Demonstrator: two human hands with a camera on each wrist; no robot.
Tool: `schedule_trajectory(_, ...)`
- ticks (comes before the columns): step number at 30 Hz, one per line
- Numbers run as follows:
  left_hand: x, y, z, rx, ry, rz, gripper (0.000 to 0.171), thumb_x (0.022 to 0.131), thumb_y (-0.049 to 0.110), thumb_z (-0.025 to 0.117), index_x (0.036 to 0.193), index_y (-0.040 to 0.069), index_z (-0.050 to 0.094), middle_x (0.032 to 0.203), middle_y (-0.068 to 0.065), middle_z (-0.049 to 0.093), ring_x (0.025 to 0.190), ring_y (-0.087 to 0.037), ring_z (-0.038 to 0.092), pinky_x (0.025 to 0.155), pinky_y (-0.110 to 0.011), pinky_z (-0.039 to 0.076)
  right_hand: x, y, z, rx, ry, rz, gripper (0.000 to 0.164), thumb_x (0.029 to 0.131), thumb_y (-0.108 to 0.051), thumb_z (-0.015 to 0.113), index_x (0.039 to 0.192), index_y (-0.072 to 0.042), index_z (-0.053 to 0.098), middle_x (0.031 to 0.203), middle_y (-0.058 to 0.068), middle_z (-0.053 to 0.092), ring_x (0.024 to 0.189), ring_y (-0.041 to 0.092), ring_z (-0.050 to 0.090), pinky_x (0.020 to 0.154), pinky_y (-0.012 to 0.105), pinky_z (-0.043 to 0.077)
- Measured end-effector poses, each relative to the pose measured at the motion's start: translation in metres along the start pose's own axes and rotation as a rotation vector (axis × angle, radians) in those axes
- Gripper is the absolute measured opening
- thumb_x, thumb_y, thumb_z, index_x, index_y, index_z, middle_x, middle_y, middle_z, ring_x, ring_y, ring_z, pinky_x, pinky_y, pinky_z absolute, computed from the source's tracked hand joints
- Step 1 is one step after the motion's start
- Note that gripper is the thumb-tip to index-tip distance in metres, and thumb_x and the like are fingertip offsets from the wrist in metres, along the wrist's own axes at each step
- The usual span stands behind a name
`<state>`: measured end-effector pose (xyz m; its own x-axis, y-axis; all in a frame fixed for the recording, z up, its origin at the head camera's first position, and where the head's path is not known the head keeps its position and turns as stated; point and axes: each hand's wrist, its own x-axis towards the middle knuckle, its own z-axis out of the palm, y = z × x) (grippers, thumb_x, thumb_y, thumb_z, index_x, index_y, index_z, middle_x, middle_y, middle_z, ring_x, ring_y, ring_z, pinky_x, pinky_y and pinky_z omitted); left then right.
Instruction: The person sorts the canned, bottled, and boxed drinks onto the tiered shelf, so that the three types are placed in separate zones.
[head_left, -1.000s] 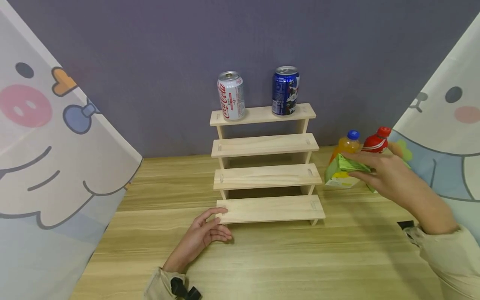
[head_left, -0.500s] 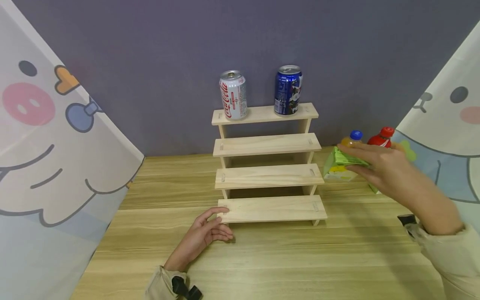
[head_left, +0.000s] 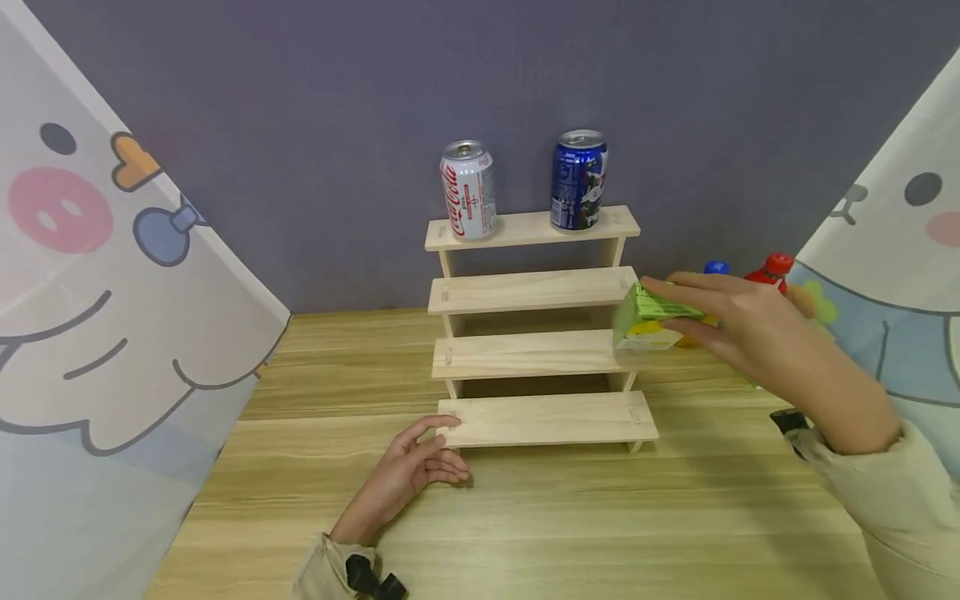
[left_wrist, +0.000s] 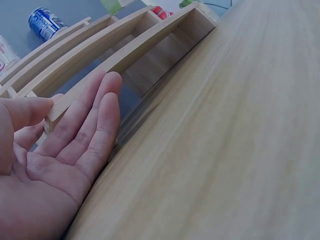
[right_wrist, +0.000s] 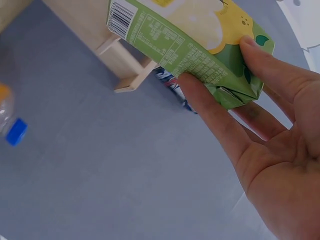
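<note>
Pinching green juice carton (head_left: 647,323) by its top in fingers of right hand (head_left: 750,325), hung lengthwise, near-upright, at right end of tiered wooden rack (head_left: 534,292); gripping lowest tier (head_left: 547,419) at its left end in left hand (head_left: 408,467).

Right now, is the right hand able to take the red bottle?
Probably not yet: the right hand holds the green carton, so it is not free to grip the red bottle.
</note>
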<state>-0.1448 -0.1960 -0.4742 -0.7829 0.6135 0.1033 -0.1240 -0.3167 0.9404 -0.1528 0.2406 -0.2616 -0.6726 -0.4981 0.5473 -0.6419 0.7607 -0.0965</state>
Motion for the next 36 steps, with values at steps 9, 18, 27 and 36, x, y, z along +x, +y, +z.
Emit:
schedule_trajectory(9,-0.001,-0.001,0.000,0.010,0.005,-0.003,0.038,0.110,0.010,0.034,0.146,-0.001,0.039,0.102,-0.019,0.073,0.097,-0.034,0.071,0.086,-0.048,0.058,0.020,-0.017,0.001,0.039,-0.023,-0.038,0.066,0.078,0.004,0.081,0.137,-0.018,0.063,0.127,0.020,0.065,0.102,0.038,0.068,0.071,0.049,0.059)
schedule_trajectory(18,-0.001,0.000,-0.001,0.004,0.008,0.002,0.038,0.110,0.009,0.033,0.146,-0.001,0.039,0.101,-0.020,0.073,0.096,-0.034,0.071,0.085,-0.047,0.059,0.046,-0.027,0.007,0.091,0.027,-0.137,0.063,0.077,0.003,0.082,0.134,-0.015,0.065,0.124,0.021,0.066,0.104,0.039,0.068,0.074,0.050,0.059)
schedule_trajectory(27,0.000,0.002,0.000,0.000,0.003,-0.010,0.039,0.110,0.009,0.033,0.147,-0.002,0.037,0.102,-0.021,0.072,0.096,-0.032,0.071,0.085,-0.046,0.059,0.065,-0.030,0.020,0.112,0.027,-0.175,0.062,0.081,0.002,0.080,0.138,-0.014,0.062,0.126,0.018,0.065,0.104,0.035,0.068,0.074,0.045,0.061)
schedule_trajectory(36,-0.001,0.000,-0.002,-0.025,-0.006,-0.016,0.039,0.110,0.009,0.034,0.148,0.001,0.038,0.103,-0.020,0.073,0.097,-0.032,0.071,0.086,-0.046,0.059,0.086,-0.036,0.033,0.140,0.032,-0.176,0.058,0.084,0.002,0.077,0.137,-0.013,0.062,0.134,0.020,0.061,0.113,0.039,0.064,0.078,0.048,0.060)
